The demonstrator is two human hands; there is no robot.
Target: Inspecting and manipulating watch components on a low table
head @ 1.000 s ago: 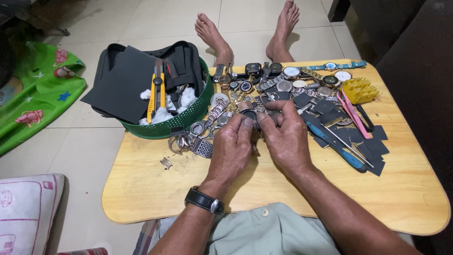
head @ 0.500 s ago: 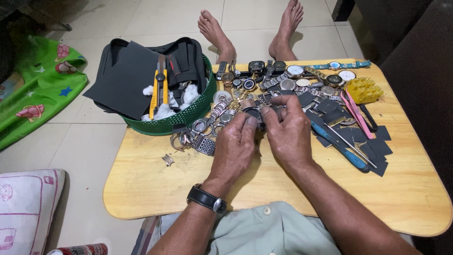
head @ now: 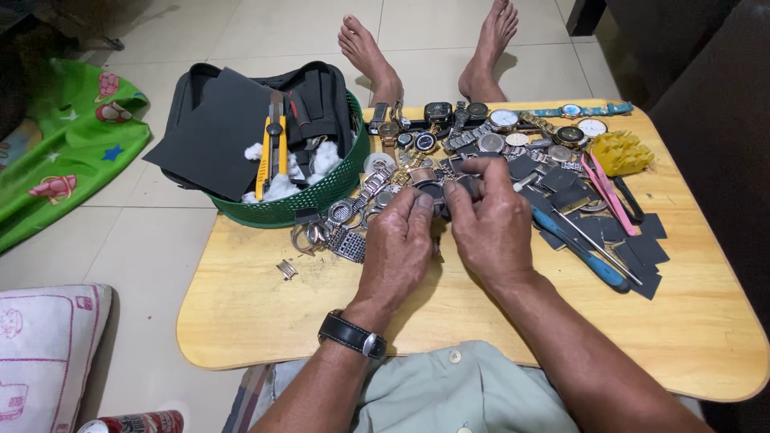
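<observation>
Both hands have barely shifted in the last second. The left hand (head: 399, 240) and right hand (head: 491, 216) still pinch a small dark watch (head: 437, 195) between their fingertips, low over the table (head: 265, 321). The work stays fine fingering. Beyond lie the watch pile (head: 481, 132) and, left, a green basket (head: 313, 196).

Both forearms are reaching forward and angling inward — the hands are meeting close together, knuckles up. The left hand (head: 397, 244) is curling its fingers down with the thumb pressing inward, while the right hand (head: 491, 220) is arching over — fingertips pinching toward the left thumb. Both bare feet (head: 369, 52) are stretching out ahead.
</observation>
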